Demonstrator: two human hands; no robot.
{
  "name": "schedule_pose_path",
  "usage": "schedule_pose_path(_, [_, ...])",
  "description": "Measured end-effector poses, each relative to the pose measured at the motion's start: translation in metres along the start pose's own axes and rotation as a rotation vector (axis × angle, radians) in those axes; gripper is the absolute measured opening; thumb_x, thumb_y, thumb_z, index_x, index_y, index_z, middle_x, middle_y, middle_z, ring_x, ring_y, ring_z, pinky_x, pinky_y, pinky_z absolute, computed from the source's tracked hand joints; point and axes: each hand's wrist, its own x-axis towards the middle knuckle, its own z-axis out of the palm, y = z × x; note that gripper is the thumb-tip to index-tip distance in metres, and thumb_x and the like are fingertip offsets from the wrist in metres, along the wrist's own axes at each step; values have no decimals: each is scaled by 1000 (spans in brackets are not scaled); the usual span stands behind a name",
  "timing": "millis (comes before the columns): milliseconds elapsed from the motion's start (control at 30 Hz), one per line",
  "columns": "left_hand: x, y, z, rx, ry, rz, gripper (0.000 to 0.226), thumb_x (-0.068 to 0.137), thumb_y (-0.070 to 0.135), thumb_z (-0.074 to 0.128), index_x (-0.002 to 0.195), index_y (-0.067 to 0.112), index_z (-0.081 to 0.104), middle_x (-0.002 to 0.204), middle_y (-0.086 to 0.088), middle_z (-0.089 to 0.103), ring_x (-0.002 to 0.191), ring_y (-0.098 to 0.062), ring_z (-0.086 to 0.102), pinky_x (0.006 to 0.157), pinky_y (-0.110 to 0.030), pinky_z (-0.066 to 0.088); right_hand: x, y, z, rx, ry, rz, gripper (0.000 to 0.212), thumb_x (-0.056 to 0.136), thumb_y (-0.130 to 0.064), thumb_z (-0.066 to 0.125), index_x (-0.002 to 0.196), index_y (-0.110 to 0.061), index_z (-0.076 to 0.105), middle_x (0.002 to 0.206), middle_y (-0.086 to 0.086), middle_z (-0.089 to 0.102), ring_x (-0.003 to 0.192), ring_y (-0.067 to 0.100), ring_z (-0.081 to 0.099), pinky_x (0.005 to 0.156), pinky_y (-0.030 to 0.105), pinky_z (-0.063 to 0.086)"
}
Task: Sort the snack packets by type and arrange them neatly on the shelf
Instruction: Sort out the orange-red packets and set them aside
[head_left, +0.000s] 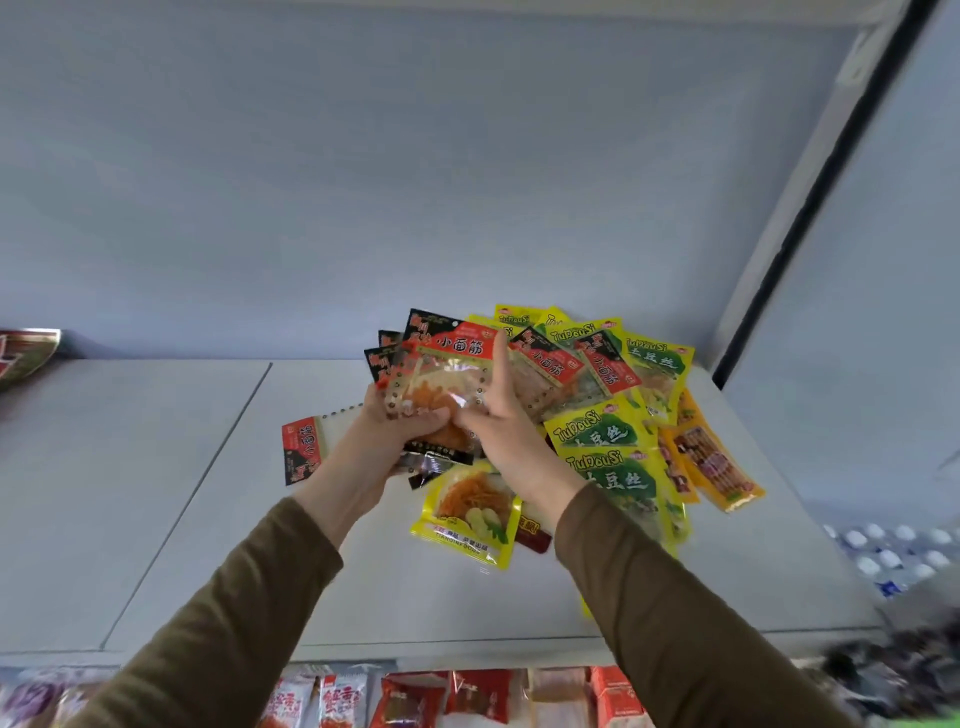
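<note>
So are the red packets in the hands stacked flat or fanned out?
Fanned out: the red packets show staggered top corners above both hands.

Bottled water (893, 556) lower right; grey back wall (415, 182).

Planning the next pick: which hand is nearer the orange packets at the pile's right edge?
Right. The right hand is just left of the orange packets; the left hand grips the red-and-black packets farther left.
</note>
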Motion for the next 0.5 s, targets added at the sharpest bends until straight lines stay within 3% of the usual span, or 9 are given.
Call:
schedule_pose_path(67, [-1,-7,-6,-78,48,8,68,69,15,90,125,27,54,110,-5,77,98,-30,76,87,-51,59,-1,0,-2,12,-35,36,88,104,-21,52,150,-64,-10,157,-21,26,130,-15,32,106,28,23])
schedule_pose_path(133, [-2,-10,-14,-158,72,4,72,66,13,89,128,26,54,114,-6,76,97,-29,76,80,-46,62,-1,-8,-8,-64,3,30,77,105,-38,52,155,-56,-3,163,-12,29,131,-5,36,112,34,23])
schedule_pose_path(200, [-4,-13,-22,-197,77,8,78,62,14,89,130,26,53,115,-7,76,97,-31,76,75,-43,62,2,-13,-26,-332,245,-31,80,98,-56,55,160,-40,8,163,-5,31,135,5,39,119,45,30])
schedule_pose_path(267, [-6,-16,-28,-216,81,10,80,61,15,89,132,27,53,115,-7,76,98,-32,76,78,-45,61,4,-14,-58,-746,551,-44,97,87,-75,55,161,-26,14,161,2,34,144,21,37,117,53,35])
schedule_pose_path(333, [-7,-18,-30,-236,91,6,84,62,14,89,135,28,52,114,-7,76,97,-33,76,76,-45,62,2,-11,-93,-1043,694,61,118,74,-92,47,161,-21,9,158,12,38,144,34,38,114,55,36])
schedule_pose_path(500, [-8,-22,-27,-228,85,1,82,63,17,89,134,29,49,102,-2,79,93,-32,77,68,-41,63,15,-4,-121,-1240,588,313,135,58,-106,32,161,-26,-5,150,25,39,136,43,43,108,55,40])
